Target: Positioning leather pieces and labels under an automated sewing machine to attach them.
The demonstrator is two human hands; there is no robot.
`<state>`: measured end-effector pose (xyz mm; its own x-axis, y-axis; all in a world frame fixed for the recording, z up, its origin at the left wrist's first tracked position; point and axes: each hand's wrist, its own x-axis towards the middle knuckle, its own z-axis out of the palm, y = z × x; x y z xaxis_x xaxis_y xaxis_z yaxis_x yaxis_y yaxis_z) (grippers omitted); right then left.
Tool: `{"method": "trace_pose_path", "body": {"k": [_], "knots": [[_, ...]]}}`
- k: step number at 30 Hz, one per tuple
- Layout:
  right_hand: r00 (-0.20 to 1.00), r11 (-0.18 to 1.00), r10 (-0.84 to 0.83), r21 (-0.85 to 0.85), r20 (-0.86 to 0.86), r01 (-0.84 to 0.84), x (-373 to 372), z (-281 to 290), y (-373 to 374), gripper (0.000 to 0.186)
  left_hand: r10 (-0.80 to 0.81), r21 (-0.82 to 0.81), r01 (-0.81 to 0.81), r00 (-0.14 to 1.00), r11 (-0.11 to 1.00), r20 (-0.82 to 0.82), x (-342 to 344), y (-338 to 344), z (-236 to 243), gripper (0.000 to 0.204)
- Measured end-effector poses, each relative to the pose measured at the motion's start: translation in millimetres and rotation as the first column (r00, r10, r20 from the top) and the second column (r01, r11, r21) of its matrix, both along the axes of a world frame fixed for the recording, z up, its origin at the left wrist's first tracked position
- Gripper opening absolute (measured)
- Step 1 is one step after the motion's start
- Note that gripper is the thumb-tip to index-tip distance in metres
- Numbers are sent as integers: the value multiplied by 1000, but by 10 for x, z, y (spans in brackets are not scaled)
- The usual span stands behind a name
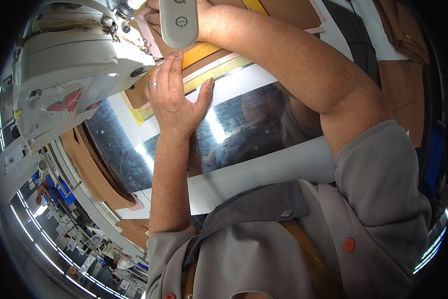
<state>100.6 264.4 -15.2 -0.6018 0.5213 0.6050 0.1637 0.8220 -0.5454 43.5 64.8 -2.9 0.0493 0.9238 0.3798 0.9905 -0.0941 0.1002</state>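
Note:
My left hand (pixel 176 97), with a ring on one finger, lies with fingers stretched out and thumb spread on a brown flat panel (pixel 288 15) with yellow strips (pixel 199 54) and pink edging. Its fingertips are beside the head of a white sewing machine (pixel 79 70). Reaching across from the right, my right arm ends at my right hand (pixel 154 19), on the far part of the panel near the needle area. A white rounded device (pixel 179 27) with a button hides most of that hand; the visible fingers look extended against the panel.
A shiny metal plate (pixel 119 144) is set in the white table (pixel 263 172) before me. Brown pieces (pixel 92 172) hang at the left edge, and more brown panels (pixel 400 94) are at the right. Other workstations and people appear far off at lower left.

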Motion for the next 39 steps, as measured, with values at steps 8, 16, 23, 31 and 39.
{"method": "trace_pose_path", "body": {"k": [8, 16, 23, 31, 39], "knots": [[954, 995, -27, 101, 300, -3, 207, 271, -110, 31, 21, 50, -22, 999, 998, 35, -20, -49, 6, 69], [949, 995, -23, 101, 315, -10, 174, 187, -117, 32, 124, -44, -126, 991, 991, -50, -21, -157, 28, 74], [943, 995, -22, 102, 332, -12, 183, 151, -99, 34, 92, -47, -91, 996, 995, 18, -54, -174, 7, 76], [939, 994, -18, 105, 344, -19, 189, 124, -93, 36, 85, -52, -82, 995, 995, 54, -45, -178, 25, 75], [933, 994, -19, 111, 359, -23, 198, 89, -96, 39, 92, -99, -91, 996, 991, 6, 7, -153, 56, 77]]}}
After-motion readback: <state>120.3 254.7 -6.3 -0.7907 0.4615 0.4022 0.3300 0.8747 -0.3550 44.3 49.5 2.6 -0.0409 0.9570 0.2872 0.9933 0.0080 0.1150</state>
